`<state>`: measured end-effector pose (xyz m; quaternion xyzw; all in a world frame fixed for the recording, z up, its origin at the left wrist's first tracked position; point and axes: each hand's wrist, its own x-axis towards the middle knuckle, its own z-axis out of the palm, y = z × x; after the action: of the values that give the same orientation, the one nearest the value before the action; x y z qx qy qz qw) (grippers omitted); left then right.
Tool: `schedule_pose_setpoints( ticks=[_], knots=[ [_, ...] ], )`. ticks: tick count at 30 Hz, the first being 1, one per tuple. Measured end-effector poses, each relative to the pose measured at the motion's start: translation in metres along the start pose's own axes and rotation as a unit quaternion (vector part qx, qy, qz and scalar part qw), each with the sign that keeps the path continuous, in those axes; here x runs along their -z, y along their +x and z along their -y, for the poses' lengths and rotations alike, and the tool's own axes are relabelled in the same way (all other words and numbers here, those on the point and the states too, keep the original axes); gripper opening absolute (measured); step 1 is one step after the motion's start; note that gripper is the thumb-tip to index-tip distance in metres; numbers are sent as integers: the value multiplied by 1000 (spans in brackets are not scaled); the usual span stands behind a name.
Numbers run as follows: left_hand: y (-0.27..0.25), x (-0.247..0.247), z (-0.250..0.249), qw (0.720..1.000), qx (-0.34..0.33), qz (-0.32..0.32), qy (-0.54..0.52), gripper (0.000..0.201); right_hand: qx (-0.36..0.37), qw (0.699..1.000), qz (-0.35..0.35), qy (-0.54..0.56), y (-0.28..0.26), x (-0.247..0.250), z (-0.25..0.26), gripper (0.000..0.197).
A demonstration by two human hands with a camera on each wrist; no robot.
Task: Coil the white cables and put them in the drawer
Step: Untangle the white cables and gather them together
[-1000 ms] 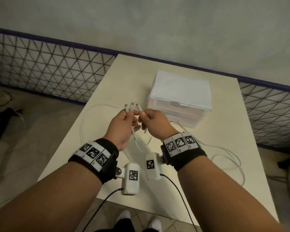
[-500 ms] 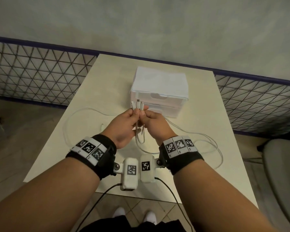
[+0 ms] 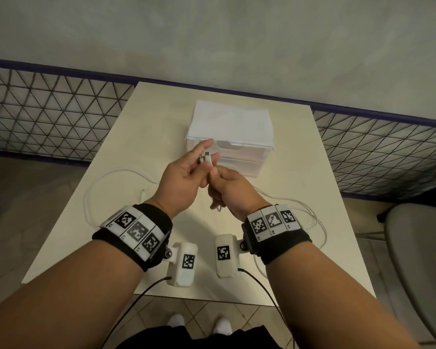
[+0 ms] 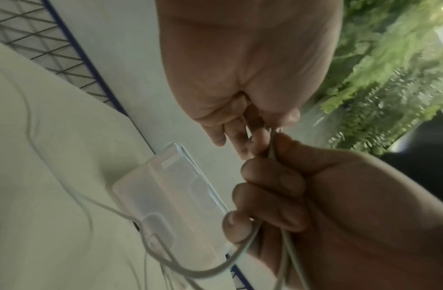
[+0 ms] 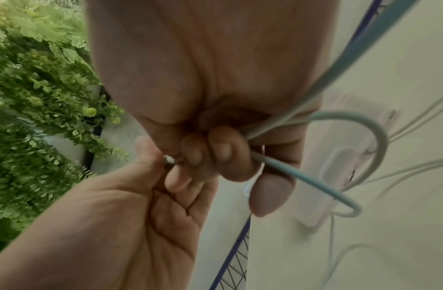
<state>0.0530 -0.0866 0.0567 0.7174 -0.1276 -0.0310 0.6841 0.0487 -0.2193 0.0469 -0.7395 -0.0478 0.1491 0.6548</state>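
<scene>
A: Starting on the left of the table (image 3: 146, 127), we've got a loose loop of the white cables (image 3: 106, 176) lying flat, with one free plug end (image 3: 143, 195) resting inside it.

B: Moving in, our left hand (image 3: 184, 180) is up over the table, forefinger stretched out, thumb and the other fingers pinching the gathered plugs (image 3: 207, 157).

A: And right against it, our right hand (image 3: 230, 190) is curled round the strands just below those plugs; from the wrist view we see a loop hanging out of that fist.

B: Behind the hands sits the drawer unit (image 3: 230, 127), both drawers closed as far as we can tell. Further right, more slack trails across the table towards its edge.

A: So we'd judge we're at the start: ends lined up, coiling not yet begun.

B: Next we'd need one hand anchoring the plugs while the other draws in slack in even loops, minding snags, and then a free hand for the drawer.
</scene>
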Motion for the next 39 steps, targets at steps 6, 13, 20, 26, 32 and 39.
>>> schedule_pose_setpoints(
  ticks=[6,13,20,26,32,39],
  knots=[
    [8,-3,-5,999,-18,0,47,27,0,999,-7,54,-2,-5,9,38],
    [12,-7,0,993,102,39,-54,26,10,998,-65,-20,11,-3,4,40],
    [24,5,-12,964,118,-71,-227,29,10,985,24,-170,-2,10,-2,33],
    [26,12,-1,979,70,-154,-110,28,-49,909,82,-406,-11,42,-27,27],
    [35,35,8,980,49,-179,72,25,-123,862,18,-491,-18,73,-54,17],
    [13,-9,28,941,26,80,327,29,12,886,-22,-463,-5,45,-23,32]
  ],
)
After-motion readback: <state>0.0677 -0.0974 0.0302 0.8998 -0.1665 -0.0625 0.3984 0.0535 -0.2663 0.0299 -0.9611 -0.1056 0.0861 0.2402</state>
